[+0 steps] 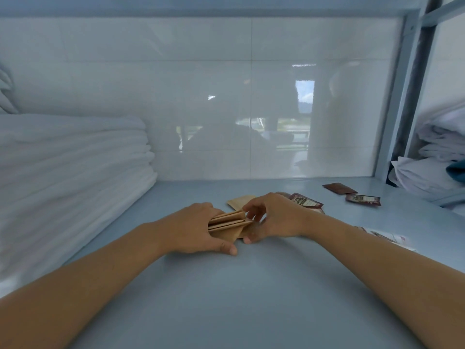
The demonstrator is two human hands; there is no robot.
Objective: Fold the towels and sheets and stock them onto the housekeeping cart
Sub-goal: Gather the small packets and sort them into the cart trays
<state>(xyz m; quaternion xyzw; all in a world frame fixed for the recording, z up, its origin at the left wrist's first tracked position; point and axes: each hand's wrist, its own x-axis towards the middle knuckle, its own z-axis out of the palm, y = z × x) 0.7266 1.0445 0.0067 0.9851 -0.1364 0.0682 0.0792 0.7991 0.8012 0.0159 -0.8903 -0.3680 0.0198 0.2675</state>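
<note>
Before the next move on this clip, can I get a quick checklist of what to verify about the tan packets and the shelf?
1. Left hand grips the tan packets: ok.
2. Right hand steadies the packets' other end, fingers curled on them: ok.
3. Packets squared into an even stack: not ok, they fan apart.
4. Loose tan packet behind the hands gathered in: not ok, it lies alone on the shelf.
5. Dark red sachets tidied: not ok, scattered at right.
6. Folded white towels stacked neatly at left: ok.

Head-worn view, close over the shelf
It looks forward and down along the grey-blue shelf (226, 298) toward the tiled wall (201, 96).
</note>
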